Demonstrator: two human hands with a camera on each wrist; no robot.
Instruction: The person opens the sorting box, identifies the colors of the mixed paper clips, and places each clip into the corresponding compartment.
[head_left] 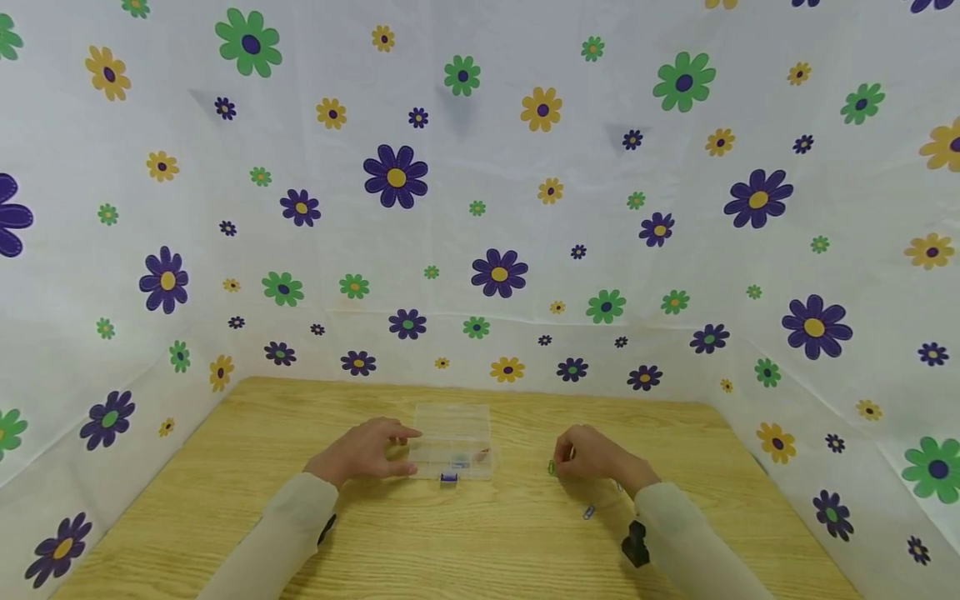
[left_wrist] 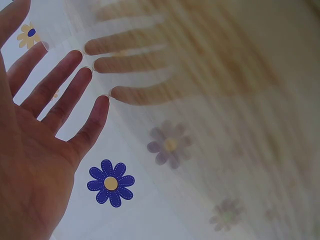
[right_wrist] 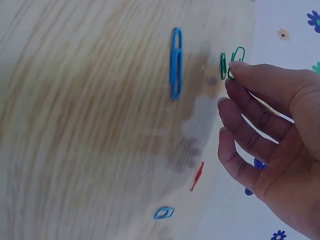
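Observation:
My right hand [head_left: 592, 454] is low over the table, right of the box. Its thumb and index finger pinch a green paper clip [right_wrist: 237, 59], while its other fingers stay loosely bent. A second green outline shows close beside that clip at the tabletop. My left hand [head_left: 367, 450] is at the left edge of the clear plastic box [head_left: 431, 468], thumb and index fingertip right at its side. In the left wrist view its fingers are spread and fairly straight. The box's lid [head_left: 450, 421] is raised at the back; small blue and red things lie in its right compartments.
A blue paper clip [right_wrist: 176, 64] lies on the table nearer me than the right hand. A red paper clip [right_wrist: 197, 176] and another blue one [right_wrist: 164, 213] lie farther along. Flower-printed cloth [head_left: 450, 250] surrounds the wooden table [head_left: 465, 550] on three sides.

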